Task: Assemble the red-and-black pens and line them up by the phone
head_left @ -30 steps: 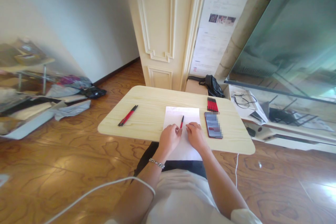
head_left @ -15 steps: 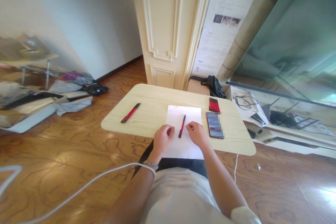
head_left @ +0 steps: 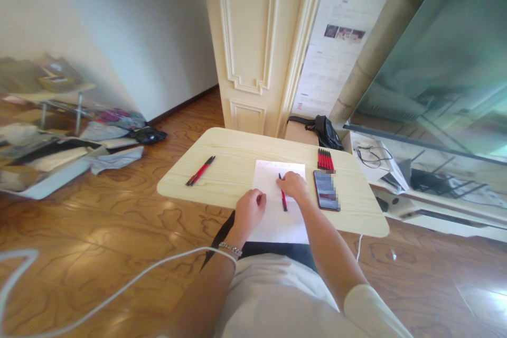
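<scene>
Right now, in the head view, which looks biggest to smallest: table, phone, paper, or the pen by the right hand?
1. Table
2. Paper
3. Phone
4. Pen, partly covered by the right hand

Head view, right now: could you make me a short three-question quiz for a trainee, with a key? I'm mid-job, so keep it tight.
1. Which of the two hands has its fingers at the single pen over the paper?

2. True or false: the phone lies on the table, to the right of the paper.

3. Where is the pair of red and black pens?
a) on the floor
b) on the table, left of the paper
c) on top of the phone

Key: 1. the right hand; 2. true; 3. b
</scene>
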`<state>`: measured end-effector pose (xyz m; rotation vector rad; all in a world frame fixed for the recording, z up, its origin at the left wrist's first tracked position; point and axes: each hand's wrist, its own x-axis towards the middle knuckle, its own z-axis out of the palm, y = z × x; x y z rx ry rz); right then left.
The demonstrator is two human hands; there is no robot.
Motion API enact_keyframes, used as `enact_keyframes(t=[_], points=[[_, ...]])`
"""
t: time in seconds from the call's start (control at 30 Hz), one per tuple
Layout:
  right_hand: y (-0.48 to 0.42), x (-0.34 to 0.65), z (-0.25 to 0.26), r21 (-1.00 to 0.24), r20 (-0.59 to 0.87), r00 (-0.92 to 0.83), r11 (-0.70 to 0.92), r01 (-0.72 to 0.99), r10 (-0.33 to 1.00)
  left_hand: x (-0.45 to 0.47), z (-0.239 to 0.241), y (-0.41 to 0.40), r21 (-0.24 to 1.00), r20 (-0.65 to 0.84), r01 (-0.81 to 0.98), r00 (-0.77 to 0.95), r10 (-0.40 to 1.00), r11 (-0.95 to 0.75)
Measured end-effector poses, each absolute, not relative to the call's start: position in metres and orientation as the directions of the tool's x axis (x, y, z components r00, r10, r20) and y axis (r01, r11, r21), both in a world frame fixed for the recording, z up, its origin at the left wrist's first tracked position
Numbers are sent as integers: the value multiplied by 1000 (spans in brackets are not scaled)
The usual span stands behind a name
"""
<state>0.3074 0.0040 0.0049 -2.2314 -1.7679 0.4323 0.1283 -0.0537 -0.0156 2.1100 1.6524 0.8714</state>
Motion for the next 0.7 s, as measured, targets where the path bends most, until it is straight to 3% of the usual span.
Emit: enact_keyframes(t=[0.1,0.17,0.23,0.33,0.47,0.57,0.7], points=[[-7,311,5,-658,-56,116,-124,743,992,126,-7,-54,699,249,657,149,957,-284],[-21,310,6,-872,-36,19,-40,488,999,128,-1,-57,797,241,532,153,958,-285],[-37,306,7,-980,4,-22,8,198,1000,134,3,-62,908,176,346,203,963,-238],[-58,298,9,-996,-9,-36,-12,-86,999,151,4,-71,999,38,-12,351,936,-36],[-70,290,12,-981,-31,25,-25,-190,999,171,-1,-81,938,-86,-290,337,938,190],[-70,285,17,-986,26,157,51,-158,987,177,-2,-84,937,-137,-281,242,960,205],[-69,276,23,-996,51,283,71,-61,958,179,2,-85,989,-69,-124,111,991,82]])
